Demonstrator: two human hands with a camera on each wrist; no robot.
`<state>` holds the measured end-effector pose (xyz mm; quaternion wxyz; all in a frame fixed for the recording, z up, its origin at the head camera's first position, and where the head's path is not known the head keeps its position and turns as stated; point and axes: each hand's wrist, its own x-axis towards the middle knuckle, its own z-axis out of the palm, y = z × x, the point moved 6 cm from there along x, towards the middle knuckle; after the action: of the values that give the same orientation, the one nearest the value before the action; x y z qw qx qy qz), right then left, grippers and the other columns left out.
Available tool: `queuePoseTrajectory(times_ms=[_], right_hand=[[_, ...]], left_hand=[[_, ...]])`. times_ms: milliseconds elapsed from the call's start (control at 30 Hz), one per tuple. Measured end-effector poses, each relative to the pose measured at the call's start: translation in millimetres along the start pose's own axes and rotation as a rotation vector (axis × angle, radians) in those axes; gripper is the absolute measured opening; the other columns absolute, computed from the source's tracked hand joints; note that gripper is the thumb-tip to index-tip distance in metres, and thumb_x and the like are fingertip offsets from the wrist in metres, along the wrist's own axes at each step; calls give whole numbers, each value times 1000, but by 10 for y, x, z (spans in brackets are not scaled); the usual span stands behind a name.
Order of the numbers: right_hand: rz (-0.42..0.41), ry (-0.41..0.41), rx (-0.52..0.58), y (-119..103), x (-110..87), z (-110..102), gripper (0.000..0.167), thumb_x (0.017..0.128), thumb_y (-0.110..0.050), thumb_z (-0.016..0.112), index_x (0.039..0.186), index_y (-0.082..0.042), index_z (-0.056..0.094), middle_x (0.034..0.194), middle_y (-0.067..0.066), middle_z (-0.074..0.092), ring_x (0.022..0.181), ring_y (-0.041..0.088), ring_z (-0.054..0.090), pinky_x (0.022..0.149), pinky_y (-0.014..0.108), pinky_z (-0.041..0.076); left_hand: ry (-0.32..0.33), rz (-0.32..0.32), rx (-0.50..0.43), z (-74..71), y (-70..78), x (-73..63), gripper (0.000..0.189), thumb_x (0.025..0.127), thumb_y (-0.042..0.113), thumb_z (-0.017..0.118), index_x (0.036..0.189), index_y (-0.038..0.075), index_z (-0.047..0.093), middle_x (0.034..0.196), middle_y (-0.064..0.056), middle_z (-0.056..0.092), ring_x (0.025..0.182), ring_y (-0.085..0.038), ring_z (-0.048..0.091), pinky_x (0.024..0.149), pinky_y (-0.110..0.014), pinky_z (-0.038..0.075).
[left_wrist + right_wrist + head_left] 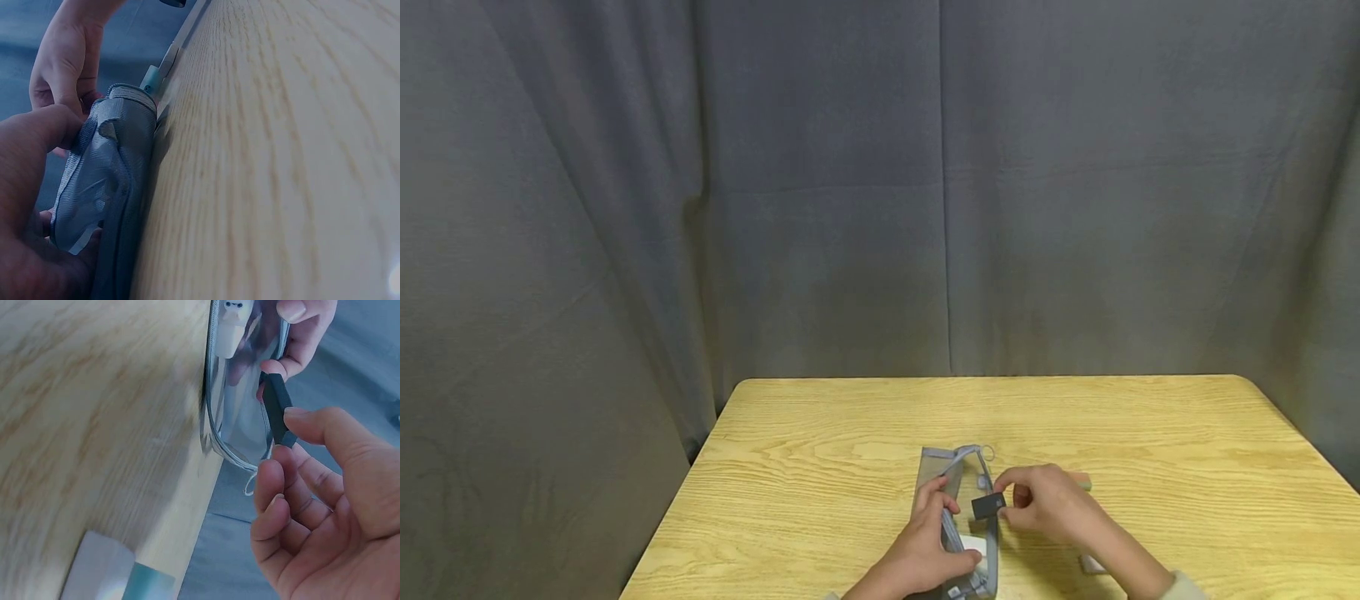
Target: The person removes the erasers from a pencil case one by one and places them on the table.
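A see-through zip pouch with grey edging (937,455) lies on the table, its zip side open. My left hand (925,546) grips the pouch's rim, thumb and fingers spread across the opening. Between the thumb and fingers of my right hand (1052,504) is a small black rectangular block (988,506), pinched by one end over the pouch's opening. In the right wrist view the block (277,406) is tilted beside the rim, close to the left fingertips. A white item with a small printed face (234,328) shows inside the pouch; its kind is unclear.
Behind the right hand lies a small pinkish and green piece (1084,481), partly hidden. Near the right forearm is a small pale item (1092,565). The wooden table (775,467) ends at a grey curtain (820,250).
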<state>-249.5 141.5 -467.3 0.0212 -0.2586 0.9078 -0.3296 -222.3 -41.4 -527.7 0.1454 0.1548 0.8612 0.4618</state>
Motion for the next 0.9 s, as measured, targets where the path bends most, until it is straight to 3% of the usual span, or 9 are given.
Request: queuePoseTrajectory(times_ms=[200,367,600,833,900], right_hand=[[24,47,-63,-4,-26,-79,21,80,-20,83,99,-21,73,63,-19,54,54,-2,45,53,28,35],[4,51,-39,-13,-52,-119,21,81,-20,83,99,-20,73,64,-18,54,55,-2,44,51,22,39],[-10,56,-8,6,-82,-178,21,82,-18,83,100,-16,72,66,-16,54,56,-2,44,53,22,40],[-1,56,14,58,-115,-224,20,83,-18,82,100,-16,72,66,-14,54,55,-1,44,51,22,40],[8,52,21,78,-125,-237,19,83,-18,81,100,-15,72,66,-14,54,55,-1,44,51,22,40]], left_hand=[[3,2,-4,-8,17,-6,48,81,32,79,112,20,44,163,1,16,97,-17,55,69,-26,48],[3,0,10,-6,13,-5,48,81,33,79,112,20,44,163,0,16,102,-18,55,71,-27,49],[2,-11,-3,8,-23,23,48,81,34,78,112,21,44,163,3,15,96,-15,54,68,-26,48],[17,11,29,7,1,11,48,81,35,78,112,20,44,163,-1,17,118,-27,53,77,-28,51],[15,12,21,5,7,4,48,81,34,79,112,20,44,163,-1,16,115,-26,54,76,-28,51]])
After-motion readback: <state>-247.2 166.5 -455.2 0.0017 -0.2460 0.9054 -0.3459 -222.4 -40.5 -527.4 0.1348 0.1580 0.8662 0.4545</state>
